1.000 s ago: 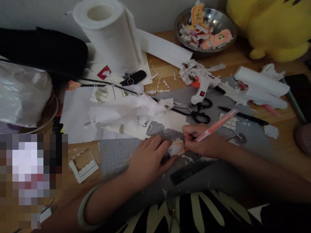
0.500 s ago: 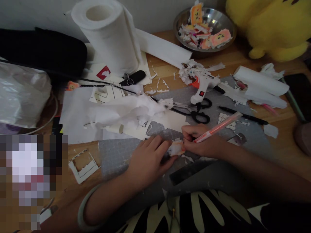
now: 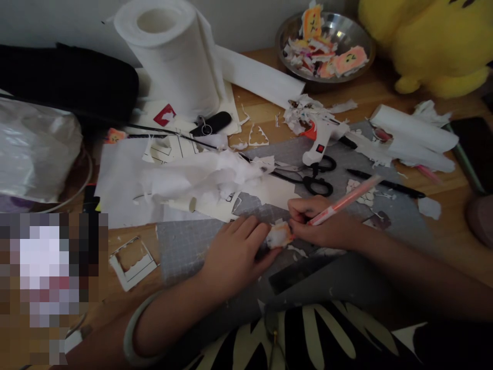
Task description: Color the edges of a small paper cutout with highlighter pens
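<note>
Left hand point(image 3: 231, 257) lies low over the mat point(image 3: 181, 246), index and thumb at the left end of the paper piece point(image 3: 280, 235); can't tell if it pinches the piece or only pins it. Right hand point(image 3: 319, 223) is clamped on the orange marker point(image 3: 342, 199), fist curled, tip end down at the piece's right edge. Hands sit just apart, piece between them on the mat. Piece is pale in the middle, orange along top and right; any drawing on it is too blurred to read.

Diff vs half a second ago: marker's rear end swings back up and a bit left, close to where it is a second ago. Orange patch at the piece's right edge shows more clearly now, nearer the right fingers. Left hand holds the same spot, right hand barely shifts.

Rest matches the earlier frames: scissors point(image 3: 308, 181) just beyond the right hand, handles toward it, glue gun point(image 3: 322, 136) right behind them, its grip close to the handles. Black pen point(image 3: 385, 183) lies right of the scissors, past the marker's rear end. Steel bowl point(image 3: 354, 33) at the back of the table point(image 3: 458, 231) holds orange paper bits, two with drawn faces. Paper roll point(image 3: 181, 67) stands upright, back left. Cut-out frame point(image 3: 138, 277) lies left of the mat, untouched. Yellow plush point(image 3: 435, 51) is back right, beside the bowl
</note>
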Motion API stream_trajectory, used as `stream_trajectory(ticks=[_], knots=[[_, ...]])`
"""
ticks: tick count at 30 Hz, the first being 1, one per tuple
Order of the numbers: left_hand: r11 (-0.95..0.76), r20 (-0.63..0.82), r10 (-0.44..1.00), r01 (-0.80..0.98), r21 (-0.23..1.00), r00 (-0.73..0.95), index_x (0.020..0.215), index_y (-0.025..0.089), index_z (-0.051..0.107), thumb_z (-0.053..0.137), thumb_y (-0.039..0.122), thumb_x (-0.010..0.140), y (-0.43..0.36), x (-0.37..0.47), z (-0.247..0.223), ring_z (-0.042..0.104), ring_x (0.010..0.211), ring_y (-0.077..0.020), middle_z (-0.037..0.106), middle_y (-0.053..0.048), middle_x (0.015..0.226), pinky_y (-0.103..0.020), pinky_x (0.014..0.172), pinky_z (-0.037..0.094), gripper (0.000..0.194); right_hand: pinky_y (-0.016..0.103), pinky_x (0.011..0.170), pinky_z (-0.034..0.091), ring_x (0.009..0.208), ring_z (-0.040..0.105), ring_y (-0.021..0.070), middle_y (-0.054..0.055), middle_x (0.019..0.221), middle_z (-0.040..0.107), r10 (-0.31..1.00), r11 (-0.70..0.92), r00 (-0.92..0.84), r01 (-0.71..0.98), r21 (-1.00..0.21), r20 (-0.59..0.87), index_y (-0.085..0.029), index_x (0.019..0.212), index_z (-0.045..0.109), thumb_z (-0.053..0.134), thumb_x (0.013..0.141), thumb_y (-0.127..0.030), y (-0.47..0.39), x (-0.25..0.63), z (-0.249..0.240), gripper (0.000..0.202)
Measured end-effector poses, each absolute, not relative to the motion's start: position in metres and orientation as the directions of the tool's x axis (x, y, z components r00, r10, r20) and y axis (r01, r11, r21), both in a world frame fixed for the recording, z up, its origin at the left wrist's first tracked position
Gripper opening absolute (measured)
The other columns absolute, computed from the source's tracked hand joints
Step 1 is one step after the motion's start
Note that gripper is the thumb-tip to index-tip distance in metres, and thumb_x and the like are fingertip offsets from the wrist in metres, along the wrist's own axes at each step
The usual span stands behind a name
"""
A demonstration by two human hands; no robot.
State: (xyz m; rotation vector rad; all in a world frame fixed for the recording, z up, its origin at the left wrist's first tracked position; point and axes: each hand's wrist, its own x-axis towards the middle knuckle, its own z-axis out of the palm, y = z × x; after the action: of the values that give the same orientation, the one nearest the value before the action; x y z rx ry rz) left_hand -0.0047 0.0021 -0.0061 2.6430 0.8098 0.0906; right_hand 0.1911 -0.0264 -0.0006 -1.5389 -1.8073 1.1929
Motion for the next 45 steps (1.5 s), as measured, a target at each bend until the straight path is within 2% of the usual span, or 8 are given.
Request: stream_trajectory(ticks=[12, 16, 24, 28, 33, 37, 41, 45], knots=[[-0.776, -0.025, 0.544, 0.514, 0.365, 0.839, 0.078, 0.019, 0.048, 0.048, 0.042, 0.080, 0.0026, -0.0054, -0.0050, 0.051, 0.071, -0.0196, 0.052, -0.002, 0.074, -0.032, 0.059, 0.043, 0.023, 0.020, 0.045, 0.023, 0.048, 0.029, 0.0070, -0.007, 0.051, 0.029, 0.971, -0.019, -0.193, 0.535, -0.845, -0.144, -0.020, 0.054, 0.025, 0.043, 0.063, -0.007, -0.0274, 0.1895, -0.0003, 0.024], [-0.776, -0.027, 0.545, 0.516, 0.363, 0.838, 0.077, 0.019, 0.047, 0.048, 0.042, 0.080, 0.0022, -0.0060, -0.0052, 0.051, 0.071, -0.0196, 0.052, -0.002, 0.074, -0.032, 0.059, 0.042, 0.023, 0.020, 0.045, 0.023, 0.048, 0.029, 0.0070, -0.007, 0.051, 0.030, 0.957, 0.028, -0.259, 0.522, -0.853, -0.127, -0.020, 0.054, 0.026, 0.044, 0.064, -0.009, -0.0277, 0.1897, -0.0014, 0.024], [-0.778, -0.021, 0.544, 0.514, 0.361, 0.839, 0.077, 0.019, 0.047, 0.047, 0.042, 0.081, 0.0027, -0.0052, -0.0067, 0.051, 0.071, -0.0195, 0.051, -0.002, 0.073, -0.031, 0.058, 0.041, 0.024, 0.020, 0.044, 0.022, 0.047, 0.029, 0.0069, -0.007, 0.051, 0.030, 0.968, 0.010, -0.220, 0.525, -0.851, -0.125, -0.020, 0.054, 0.026, 0.045, 0.064, -0.009, -0.0279, 0.1889, -0.0025, 0.024], [-0.776, -0.025, 0.544, 0.515, 0.364, 0.838, 0.077, 0.019, 0.048, 0.046, 0.042, 0.081, 0.0028, -0.0052, -0.0070, 0.051, 0.070, -0.0191, 0.052, -0.002, 0.074, -0.031, 0.058, 0.041, 0.024, 0.019, 0.044, 0.023, 0.047, 0.028, 0.0068, -0.007, 0.050, 0.029, 0.983, -0.039, -0.131, 0.524, -0.851, -0.125, -0.020, 0.055, 0.025, 0.044, 0.064, -0.008, -0.0280, 0.1888, -0.0037, 0.025], [-0.775, -0.036, 0.542, 0.516, 0.365, 0.839, 0.077, 0.018, 0.048, 0.047, 0.042, 0.080, 0.0023, -0.0055, -0.0063, 0.050, 0.071, -0.0194, 0.052, -0.002, 0.074, -0.032, 0.059, 0.042, 0.024, 0.020, 0.045, 0.023, 0.048, 0.029, 0.0069, -0.007, 0.051, 0.030, 0.965, 0.008, -0.228, 0.514, -0.858, -0.128, -0.020, 0.054, 0.026, 0.046, 0.064, -0.009, -0.0285, 0.1895, -0.0039, 0.025], [-0.773, -0.032, 0.546, 0.518, 0.365, 0.837, 0.077, 0.018, 0.049, 0.048, 0.041, 0.080, 0.0026, -0.0059, -0.0056, 0.051, 0.072, -0.0197, 0.052, -0.003, 0.075, -0.032, 0.059, 0.042, 0.023, 0.020, 0.045, 0.023, 0.048, 0.030, 0.0070, -0.007, 0.051, 0.029, 0.974, -0.022, -0.181, 0.524, -0.851, -0.137, -0.020, 0.055, 0.025, 0.044, 0.064, -0.007, -0.0289, 0.1894, -0.0023, 0.025], [-0.773, -0.023, 0.547, 0.515, 0.370, 0.837, 0.078, 0.018, 0.049, 0.047, 0.041, 0.080, 0.0025, -0.0055, -0.0064, 0.051, 0.071, -0.0192, 0.052, -0.002, 0.074, -0.031, 0.059, 0.042, 0.023, 0.020, 0.045, 0.023, 0.048, 0.030, 0.0070, -0.007, 0.050, 0.030, 0.959, 0.043, -0.259, 0.534, -0.845, -0.115, -0.020, 0.054, 0.026, 0.045, 0.065, -0.008, -0.0288, 0.1892, -0.0015, 0.024], [-0.779, -0.015, 0.546, 0.514, 0.358, 0.838, 0.077, 0.018, 0.048, 0.048, 0.040, 0.080, 0.0020, -0.0053, -0.0070, 0.051, 0.071, -0.0196, 0.052, -0.002, 0.074, -0.031, 0.059, 0.042, 0.022, 0.020, 0.045, 0.023, 0.047, 0.030, 0.0068, -0.007, 0.051, 0.031, 0.971, 0.009, -0.204, 0.548, -0.837, -0.123, -0.020, 0.054, 0.026, 0.044, 0.063, -0.007, -0.0287, 0.1891, -0.0014, 0.024]])
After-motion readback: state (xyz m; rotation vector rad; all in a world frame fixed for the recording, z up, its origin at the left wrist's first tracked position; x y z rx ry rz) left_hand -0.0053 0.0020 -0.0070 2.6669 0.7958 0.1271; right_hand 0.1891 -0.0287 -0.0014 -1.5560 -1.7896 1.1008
